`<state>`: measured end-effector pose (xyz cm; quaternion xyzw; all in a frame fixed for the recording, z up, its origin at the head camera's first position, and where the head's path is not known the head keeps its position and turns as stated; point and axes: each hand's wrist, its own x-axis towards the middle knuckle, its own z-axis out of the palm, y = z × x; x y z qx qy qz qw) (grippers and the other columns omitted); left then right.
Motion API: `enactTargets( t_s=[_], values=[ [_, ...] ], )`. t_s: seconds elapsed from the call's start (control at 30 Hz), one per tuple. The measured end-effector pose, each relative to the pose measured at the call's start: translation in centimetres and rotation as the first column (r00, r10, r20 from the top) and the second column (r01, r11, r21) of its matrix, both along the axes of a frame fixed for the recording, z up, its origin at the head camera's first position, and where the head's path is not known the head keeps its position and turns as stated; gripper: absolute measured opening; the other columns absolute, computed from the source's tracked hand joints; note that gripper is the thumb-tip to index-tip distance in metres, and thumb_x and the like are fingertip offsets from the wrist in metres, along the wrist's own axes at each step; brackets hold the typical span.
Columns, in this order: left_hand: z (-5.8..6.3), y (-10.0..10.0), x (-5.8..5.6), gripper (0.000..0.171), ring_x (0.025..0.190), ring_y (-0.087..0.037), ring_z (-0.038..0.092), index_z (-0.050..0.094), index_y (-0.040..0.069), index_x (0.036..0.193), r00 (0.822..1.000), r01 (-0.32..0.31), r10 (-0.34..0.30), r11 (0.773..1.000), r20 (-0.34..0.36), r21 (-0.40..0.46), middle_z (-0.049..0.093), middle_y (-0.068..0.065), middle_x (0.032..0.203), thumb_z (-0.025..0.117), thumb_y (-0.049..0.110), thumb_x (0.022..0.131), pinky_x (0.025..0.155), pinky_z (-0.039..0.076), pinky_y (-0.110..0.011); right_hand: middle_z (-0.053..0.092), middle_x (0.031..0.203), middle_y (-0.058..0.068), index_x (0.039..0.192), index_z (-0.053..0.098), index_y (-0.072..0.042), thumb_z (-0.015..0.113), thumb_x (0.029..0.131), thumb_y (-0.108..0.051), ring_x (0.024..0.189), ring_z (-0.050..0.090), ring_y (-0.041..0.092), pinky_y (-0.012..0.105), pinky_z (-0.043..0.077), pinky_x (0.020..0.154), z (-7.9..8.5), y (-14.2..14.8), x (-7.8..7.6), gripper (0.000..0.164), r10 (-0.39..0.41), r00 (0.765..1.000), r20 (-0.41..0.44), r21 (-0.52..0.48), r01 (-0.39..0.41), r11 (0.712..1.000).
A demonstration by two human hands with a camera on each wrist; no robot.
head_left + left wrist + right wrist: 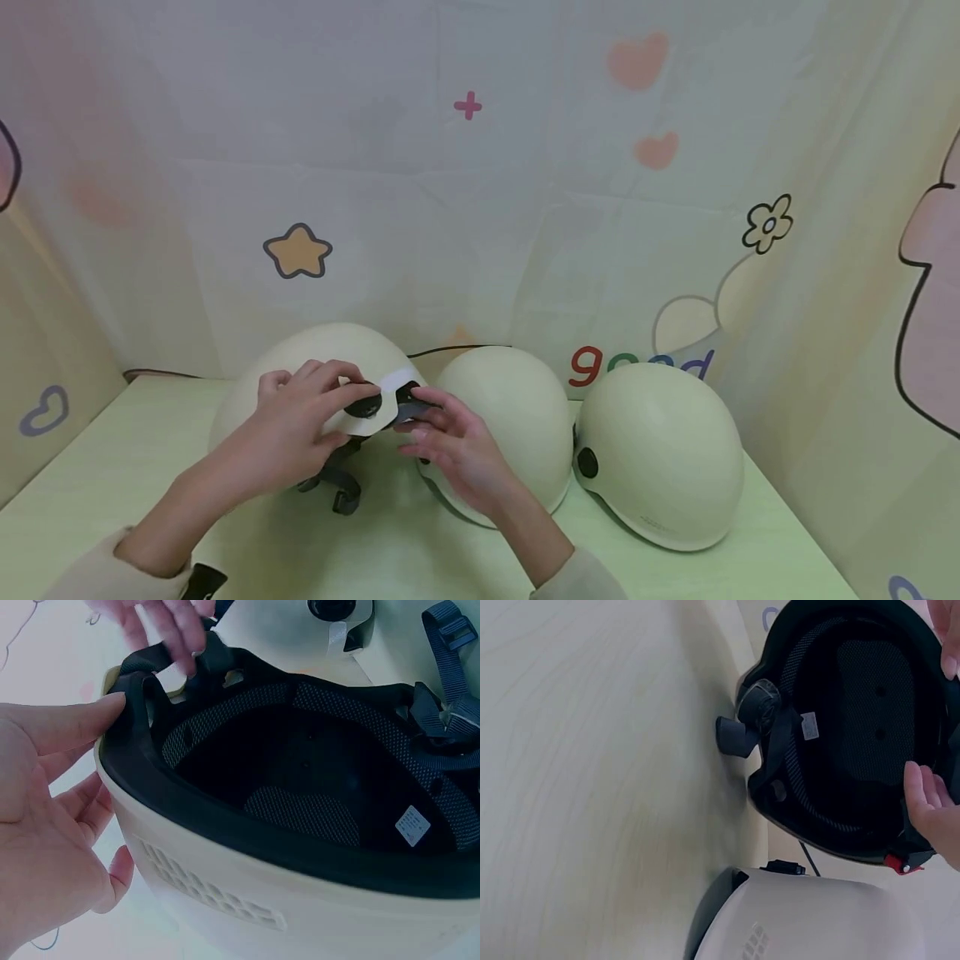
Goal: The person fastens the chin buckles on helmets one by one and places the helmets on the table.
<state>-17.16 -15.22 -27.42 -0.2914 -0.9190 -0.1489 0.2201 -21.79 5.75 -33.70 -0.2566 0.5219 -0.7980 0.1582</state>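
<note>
A cream helmet point(337, 343) lies tipped at the left of the table, its black padded inside point(307, 761) showing in the wrist views. My left hand point(296, 421) grips its edge by a round black vent, the thumb on the dark rim. At the helmet's right side, my right hand point(465, 450) holds a dark strap point(411, 410) between its fingers. The right thumb's exact contact is hidden. Another black strap point(345, 492) hangs below the helmet. A red buckle part point(896, 863) shows near the right hand in the right wrist view.
Two more cream helmets stand to the right, a middle one point(510, 417) close to my right hand and a far one point(663, 458). They sit on a pale green table point(420, 550). A printed curtain point(480, 225) hangs behind and along both sides.
</note>
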Motion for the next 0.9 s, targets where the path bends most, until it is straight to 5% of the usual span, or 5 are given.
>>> enactTargets(
  t_s=[0.43, 0.9],
  values=[
    [0.0, -1.1, -0.1, 0.055, 0.104, -0.021, 0.044, 0.059, 0.017, 0.118, 1.0, -0.007, 0.007, 1.0, -0.006, -0.004, 0.049, -0.001, 0.116, 0.074, -0.004, 0.07, 0.079, 0.026, -0.053, 0.054, 0.113, 0.018, 0.134, 0.036, 0.002, 0.047, 0.086, 0.011, 0.094, 0.058, 0.026, 0.042, 0.047, 0.084, -0.6, 0.0, -0.4, 0.05, -0.118, 0.991, 0.068, 0.08, 0.113, 0.99],
    [-0.2, -1.2, -0.4, 0.054, 0.108, -0.022, 0.045, 0.058, 0.017, 0.12, 1.0, -0.017, 0.017, 1.0, -0.017, 0.002, 0.054, -0.002, 0.121, 0.077, 0.005, 0.07, 0.076, 0.028, -0.05, 0.055, 0.112, 0.016, 0.133, 0.036, 0.002, 0.048, 0.086, 0.01, 0.1, 0.056, 0.029, 0.042, 0.047, 0.085, -1.1, 0.2, -0.7, 0.048, -0.118, 0.989, 0.086, 0.08, 0.111, 0.991]
  ],
)
